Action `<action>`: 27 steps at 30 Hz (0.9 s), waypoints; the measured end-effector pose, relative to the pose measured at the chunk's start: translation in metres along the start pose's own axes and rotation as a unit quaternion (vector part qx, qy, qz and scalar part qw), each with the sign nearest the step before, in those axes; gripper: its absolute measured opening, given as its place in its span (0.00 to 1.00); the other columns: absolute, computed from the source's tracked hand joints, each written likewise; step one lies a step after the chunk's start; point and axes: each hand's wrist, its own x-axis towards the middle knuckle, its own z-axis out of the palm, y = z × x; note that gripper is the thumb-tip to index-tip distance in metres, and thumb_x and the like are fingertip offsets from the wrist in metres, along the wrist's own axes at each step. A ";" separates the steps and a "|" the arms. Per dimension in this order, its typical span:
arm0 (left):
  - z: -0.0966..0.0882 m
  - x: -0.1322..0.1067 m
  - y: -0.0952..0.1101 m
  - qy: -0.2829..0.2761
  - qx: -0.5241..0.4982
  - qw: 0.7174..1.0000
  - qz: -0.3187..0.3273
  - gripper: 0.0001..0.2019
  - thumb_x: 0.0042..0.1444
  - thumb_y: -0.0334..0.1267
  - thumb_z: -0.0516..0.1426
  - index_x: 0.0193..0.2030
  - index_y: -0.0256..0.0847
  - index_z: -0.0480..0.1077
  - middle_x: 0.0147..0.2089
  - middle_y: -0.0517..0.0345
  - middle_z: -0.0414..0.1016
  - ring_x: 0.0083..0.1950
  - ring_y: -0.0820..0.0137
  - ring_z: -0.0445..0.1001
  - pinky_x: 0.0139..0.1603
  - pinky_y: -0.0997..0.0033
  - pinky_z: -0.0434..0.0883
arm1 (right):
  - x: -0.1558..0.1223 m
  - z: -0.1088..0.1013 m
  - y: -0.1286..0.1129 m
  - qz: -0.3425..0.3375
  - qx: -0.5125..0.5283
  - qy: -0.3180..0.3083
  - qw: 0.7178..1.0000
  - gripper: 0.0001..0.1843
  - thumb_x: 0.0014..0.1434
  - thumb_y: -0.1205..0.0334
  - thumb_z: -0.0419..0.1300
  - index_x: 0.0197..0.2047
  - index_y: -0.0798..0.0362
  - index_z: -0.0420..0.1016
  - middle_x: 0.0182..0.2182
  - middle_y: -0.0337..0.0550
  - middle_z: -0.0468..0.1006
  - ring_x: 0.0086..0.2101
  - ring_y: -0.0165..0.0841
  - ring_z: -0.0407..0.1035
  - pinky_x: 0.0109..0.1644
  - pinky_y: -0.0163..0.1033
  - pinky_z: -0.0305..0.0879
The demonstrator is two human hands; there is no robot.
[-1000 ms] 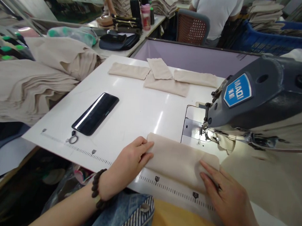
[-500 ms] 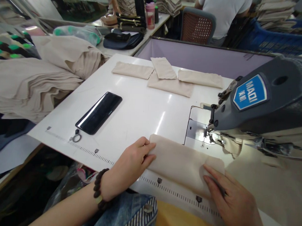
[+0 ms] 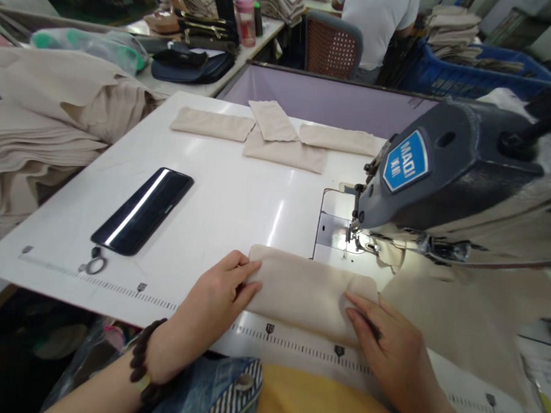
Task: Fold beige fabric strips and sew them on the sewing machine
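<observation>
A beige rectangular fabric piece [image 3: 299, 287] lies along the front edge of the white sewing table, close to the sewing machine [image 3: 423, 170]. My left hand [image 3: 216, 301] pinches its left end between thumb and fingers. At the other end, my right hand [image 3: 388, 339] grips the cloth near its right edge, thumb and forefinger on top and something small and dark showing between the fingers. The needle area [image 3: 349, 237] is just behind the fabric, apart from it. A larger beige cloth [image 3: 462, 318] spreads to the right of my right hand.
Several folded beige pieces [image 3: 278, 136] lie at the table's back. A dark phone [image 3: 142, 210] with a ring rests on the left, beside stacked cloth [image 3: 26, 153]. Beyond the lilac panel [image 3: 326, 96] are a person in white [image 3: 375, 22], a chair [image 3: 332, 47] and a blue crate [image 3: 468, 75].
The whole view has shifted to the right, so the table and machine appear farther left. Both hands keep hold of the fabric piece, which stays in about the same place on the table.
</observation>
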 end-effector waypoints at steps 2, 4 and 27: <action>0.000 0.000 -0.001 0.003 0.008 1.000 0.005 0.14 0.60 0.38 0.49 0.46 0.35 0.70 0.37 0.55 0.67 0.34 0.72 0.70 0.38 0.72 0.71 | -0.001 0.000 -0.001 0.010 0.010 -0.006 1.000 0.16 0.64 0.60 0.47 0.44 0.57 0.74 0.35 0.49 0.75 0.35 0.36 0.71 0.36 0.37 0.69; 0.000 0.001 -0.002 0.006 0.014 1.000 0.006 0.14 0.60 0.40 0.49 0.46 0.35 0.70 0.37 0.56 0.67 0.34 0.72 0.70 0.38 0.73 0.71 | -0.001 0.001 -0.001 0.016 0.009 -0.004 1.000 0.16 0.64 0.60 0.47 0.45 0.57 0.74 0.36 0.50 0.75 0.37 0.37 0.71 0.39 0.38 0.69; 0.004 -0.002 -0.004 0.031 0.076 0.996 0.033 0.17 0.63 0.44 0.46 0.45 0.35 0.69 0.38 0.58 0.65 0.32 0.75 0.70 0.35 0.76 0.70 | 0.008 -0.006 -0.006 0.071 0.024 -0.030 0.997 0.15 0.62 0.62 0.49 0.44 0.61 0.72 0.31 0.47 0.72 0.31 0.36 0.69 0.34 0.38 0.65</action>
